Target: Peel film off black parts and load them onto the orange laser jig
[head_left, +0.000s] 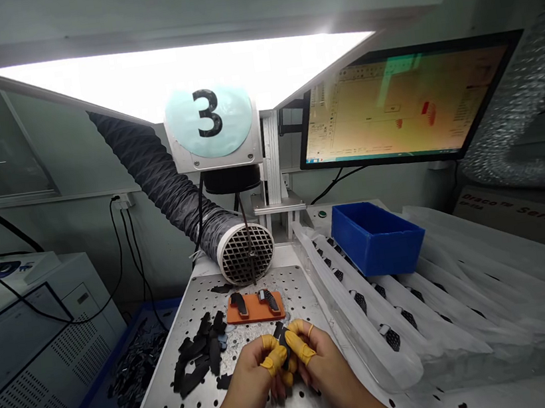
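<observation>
Both my hands meet low in the middle, over the perforated metal plate (pixel 178 404). My left hand (pixel 256 366) and my right hand (pixel 317 355) wear yellow finger cots and pinch one small black part (pixel 282 338) between their fingertips. Just beyond them an orange fixture (pixel 254 307) holds two small black parts. A heap of loose black parts (pixel 200 357) lies to the left of my left hand.
A black ribbed exhaust hose (pixel 246 253) ends behind the fixture, under a machine head marked 3 (pixel 211 128). Clear bags with black parts (pixel 383 323) and a blue bin (pixel 374 236) lie right. A monitor (pixel 405 106) stands behind. A blue tray of scraps (pixel 133 369) sits lower left.
</observation>
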Available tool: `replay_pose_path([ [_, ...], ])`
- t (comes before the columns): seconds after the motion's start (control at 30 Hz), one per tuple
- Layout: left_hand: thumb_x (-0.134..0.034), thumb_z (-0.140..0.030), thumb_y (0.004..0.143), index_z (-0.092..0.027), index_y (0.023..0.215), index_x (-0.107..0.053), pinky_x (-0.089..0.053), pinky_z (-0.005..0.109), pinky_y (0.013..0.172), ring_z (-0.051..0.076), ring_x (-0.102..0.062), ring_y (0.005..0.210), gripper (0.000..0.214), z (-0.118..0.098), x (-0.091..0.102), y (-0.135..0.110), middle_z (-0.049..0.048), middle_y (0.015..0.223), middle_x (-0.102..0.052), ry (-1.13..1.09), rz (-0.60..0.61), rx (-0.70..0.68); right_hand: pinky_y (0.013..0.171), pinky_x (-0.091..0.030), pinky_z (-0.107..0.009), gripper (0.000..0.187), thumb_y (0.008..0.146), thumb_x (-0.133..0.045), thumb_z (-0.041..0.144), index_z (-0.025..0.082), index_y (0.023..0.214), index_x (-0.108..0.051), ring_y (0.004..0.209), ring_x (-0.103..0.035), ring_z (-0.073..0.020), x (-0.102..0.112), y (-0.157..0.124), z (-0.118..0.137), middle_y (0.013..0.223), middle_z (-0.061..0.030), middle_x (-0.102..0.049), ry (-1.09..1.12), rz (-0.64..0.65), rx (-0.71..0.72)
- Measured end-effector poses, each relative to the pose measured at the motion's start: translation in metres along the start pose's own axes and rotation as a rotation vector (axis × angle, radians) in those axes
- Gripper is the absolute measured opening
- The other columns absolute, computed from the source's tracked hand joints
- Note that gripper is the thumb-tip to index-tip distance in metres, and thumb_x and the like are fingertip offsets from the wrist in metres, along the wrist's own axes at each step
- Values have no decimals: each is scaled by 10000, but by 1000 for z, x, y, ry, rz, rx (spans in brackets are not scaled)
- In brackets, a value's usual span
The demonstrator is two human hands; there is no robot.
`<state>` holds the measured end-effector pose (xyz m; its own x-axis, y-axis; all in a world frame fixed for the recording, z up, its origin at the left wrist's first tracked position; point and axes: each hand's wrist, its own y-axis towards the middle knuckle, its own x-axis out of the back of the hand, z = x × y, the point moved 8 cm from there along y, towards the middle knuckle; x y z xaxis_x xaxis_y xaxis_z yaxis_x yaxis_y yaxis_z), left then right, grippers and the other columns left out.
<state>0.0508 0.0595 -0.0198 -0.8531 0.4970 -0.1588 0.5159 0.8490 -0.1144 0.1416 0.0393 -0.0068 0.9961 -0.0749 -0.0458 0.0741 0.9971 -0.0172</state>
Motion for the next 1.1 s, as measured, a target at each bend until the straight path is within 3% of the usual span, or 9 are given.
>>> replay_pose_path([
  [1.1,-618,-468,686,-144,621,-520,-280,178,350,67,-439,326,345,-1,0,0,4,469,-586,0,1,-10,334,-205,-172,260,804,-525,426,178,741,-479,347,-314,-37,0,0,3,497,74,-460,-24,4,14],
])
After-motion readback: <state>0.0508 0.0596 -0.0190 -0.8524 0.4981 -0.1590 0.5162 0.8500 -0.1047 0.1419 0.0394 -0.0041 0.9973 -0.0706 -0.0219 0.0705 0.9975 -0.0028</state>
